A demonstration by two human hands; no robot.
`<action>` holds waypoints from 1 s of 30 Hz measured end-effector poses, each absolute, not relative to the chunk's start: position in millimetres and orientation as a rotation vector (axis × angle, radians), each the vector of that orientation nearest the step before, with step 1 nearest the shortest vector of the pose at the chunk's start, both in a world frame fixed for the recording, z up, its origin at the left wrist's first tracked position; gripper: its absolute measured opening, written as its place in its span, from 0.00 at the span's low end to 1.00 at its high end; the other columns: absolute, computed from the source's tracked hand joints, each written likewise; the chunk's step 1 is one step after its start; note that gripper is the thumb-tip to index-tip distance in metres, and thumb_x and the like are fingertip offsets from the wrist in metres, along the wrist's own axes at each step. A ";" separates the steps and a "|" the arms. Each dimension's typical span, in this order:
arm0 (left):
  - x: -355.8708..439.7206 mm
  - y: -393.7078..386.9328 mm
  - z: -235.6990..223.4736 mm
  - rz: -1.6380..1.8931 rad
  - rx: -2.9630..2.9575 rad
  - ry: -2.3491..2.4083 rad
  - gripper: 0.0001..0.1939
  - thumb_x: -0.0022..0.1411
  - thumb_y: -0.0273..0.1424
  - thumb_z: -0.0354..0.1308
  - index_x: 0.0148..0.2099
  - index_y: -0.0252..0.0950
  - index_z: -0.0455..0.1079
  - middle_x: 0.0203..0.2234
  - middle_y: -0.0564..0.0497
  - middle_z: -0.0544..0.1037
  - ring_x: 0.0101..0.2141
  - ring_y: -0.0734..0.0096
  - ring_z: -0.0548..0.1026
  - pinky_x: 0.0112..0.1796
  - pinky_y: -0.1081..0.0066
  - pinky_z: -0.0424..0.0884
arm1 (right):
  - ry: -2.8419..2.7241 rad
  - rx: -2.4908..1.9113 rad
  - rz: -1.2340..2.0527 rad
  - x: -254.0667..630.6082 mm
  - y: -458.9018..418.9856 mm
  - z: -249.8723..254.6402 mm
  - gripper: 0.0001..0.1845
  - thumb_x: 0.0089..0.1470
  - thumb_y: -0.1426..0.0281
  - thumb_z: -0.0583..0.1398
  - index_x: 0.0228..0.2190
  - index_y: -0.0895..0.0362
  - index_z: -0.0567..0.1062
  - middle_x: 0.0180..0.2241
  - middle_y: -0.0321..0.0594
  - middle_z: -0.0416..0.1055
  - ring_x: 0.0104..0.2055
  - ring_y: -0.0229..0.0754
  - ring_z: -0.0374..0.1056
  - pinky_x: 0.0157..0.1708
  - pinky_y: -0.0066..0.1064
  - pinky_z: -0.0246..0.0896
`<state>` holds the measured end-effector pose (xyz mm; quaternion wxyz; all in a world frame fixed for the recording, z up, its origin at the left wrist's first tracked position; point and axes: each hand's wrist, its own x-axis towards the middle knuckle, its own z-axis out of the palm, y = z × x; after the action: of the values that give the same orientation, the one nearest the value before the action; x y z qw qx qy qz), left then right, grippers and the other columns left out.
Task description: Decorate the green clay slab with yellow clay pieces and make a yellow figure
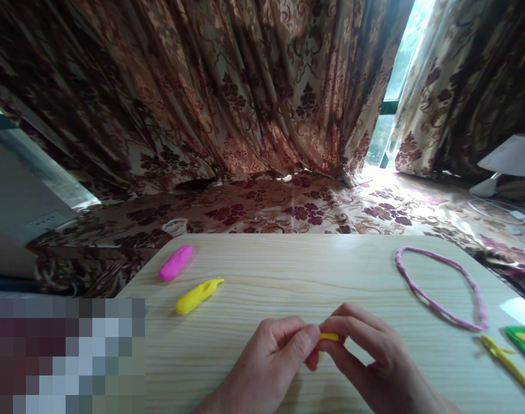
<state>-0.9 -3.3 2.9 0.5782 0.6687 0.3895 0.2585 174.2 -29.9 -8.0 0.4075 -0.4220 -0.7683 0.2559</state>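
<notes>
Both hands meet over the front middle of the light wooden table [288,264]. Between their fingertips is a small piece of yellow modelling clay [330,337]. My left hand [283,351] is closed, its thumb and fingers pinching one end, which they hide. My right hand [370,351] pinches the other end between thumb and fingers. To the left lies a larger yellow clay lump [198,296] with a thin drawn-out tip. Behind it rests a pink clay lump [176,263].
At right lies a twisted pink clay loop [421,293]. Near the right edge are a yellow clay tool or strip [510,365] and a green item with yellow shapes [523,344]. Beyond the table are a clear round lid [175,226], a white lamp [510,158] and patterned curtains [262,86].
</notes>
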 end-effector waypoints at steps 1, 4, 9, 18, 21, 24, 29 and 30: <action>-0.9 -3.2 2.8 0.608 1.546 0.910 0.20 0.65 0.39 0.46 0.25 0.34 0.67 0.22 0.54 0.68 0.29 0.71 0.67 0.35 0.72 0.62 | -1.937 -1.060 0.646 174.0 -30.6 -8.4 0.07 0.55 0.75 0.56 0.29 0.55 0.73 0.28 0.37 0.68 0.29 0.35 0.66 0.29 0.26 0.62; -0.7 -2.2 2.4 0.625 1.464 0.885 0.15 0.64 0.37 0.48 0.31 0.34 0.71 0.24 0.54 0.71 0.30 0.71 0.68 0.35 0.73 0.63 | -1.937 -1.048 0.664 174.4 -32.2 -9.4 0.07 0.54 0.75 0.58 0.36 0.54 0.73 0.30 0.37 0.69 0.32 0.36 0.67 0.31 0.26 0.63; -4.9 3.7 3.7 0.729 1.614 1.033 0.13 0.63 0.35 0.49 0.31 0.36 0.72 0.25 0.54 0.71 0.31 0.71 0.69 0.35 0.75 0.63 | -1.993 -1.188 0.702 180.4 -27.2 -14.6 0.10 0.58 0.73 0.54 0.40 0.50 0.72 0.34 0.37 0.68 0.35 0.37 0.66 0.36 0.29 0.62; -8.0 10.4 -5.2 0.779 1.655 1.152 0.12 0.62 0.35 0.51 0.33 0.36 0.73 0.24 0.54 0.71 0.29 0.71 0.69 0.31 0.75 0.64 | -2.258 -1.319 0.568 179.3 -25.4 -27.9 0.09 0.53 0.75 0.57 0.37 0.51 0.72 0.34 0.37 0.70 0.37 0.42 0.63 0.36 0.33 0.59; -5.3 9.3 -9.2 0.824 1.695 1.143 0.10 0.61 0.32 0.52 0.35 0.37 0.74 0.28 0.52 0.74 0.33 0.69 0.71 0.35 0.74 0.65 | -2.250 -1.329 0.569 179.6 -25.1 -28.7 0.11 0.53 0.77 0.56 0.37 0.52 0.72 0.34 0.37 0.70 0.37 0.42 0.64 0.36 0.33 0.59; -1.9 7.0 -11.6 0.811 1.699 1.100 0.08 0.58 0.30 0.56 0.40 0.37 0.74 0.34 0.50 0.76 0.35 0.69 0.72 0.38 0.73 0.67 | -2.059 -1.292 0.678 179.8 -24.1 -25.4 0.08 0.56 0.76 0.55 0.35 0.53 0.72 0.32 0.36 0.70 0.34 0.38 0.65 0.34 0.29 0.60; 3.2 3.6 -8.4 0.738 1.501 0.956 0.13 0.59 0.30 0.56 0.46 0.40 0.73 0.33 0.51 0.78 0.37 0.67 0.74 0.41 0.70 0.68 | -1.845 -1.146 0.787 179.9 -26.2 -13.5 0.08 0.56 0.74 0.57 0.38 0.55 0.72 0.31 0.36 0.68 0.33 0.35 0.65 0.34 0.27 0.62; 3.8 3.5 -6.8 0.737 1.465 0.920 0.12 0.60 0.29 0.55 0.45 0.39 0.74 0.33 0.50 0.78 0.37 0.67 0.74 0.41 0.70 0.68 | -1.847 -1.114 0.785 179.9 -26.9 -11.6 0.10 0.55 0.75 0.58 0.40 0.55 0.71 0.31 0.37 0.68 0.34 0.36 0.65 0.35 0.27 0.62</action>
<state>3.8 3.5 -6.8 0.5896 0.6293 0.3951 0.3166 179.9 -26.9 -11.6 0.4106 -0.4423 -0.7338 0.3120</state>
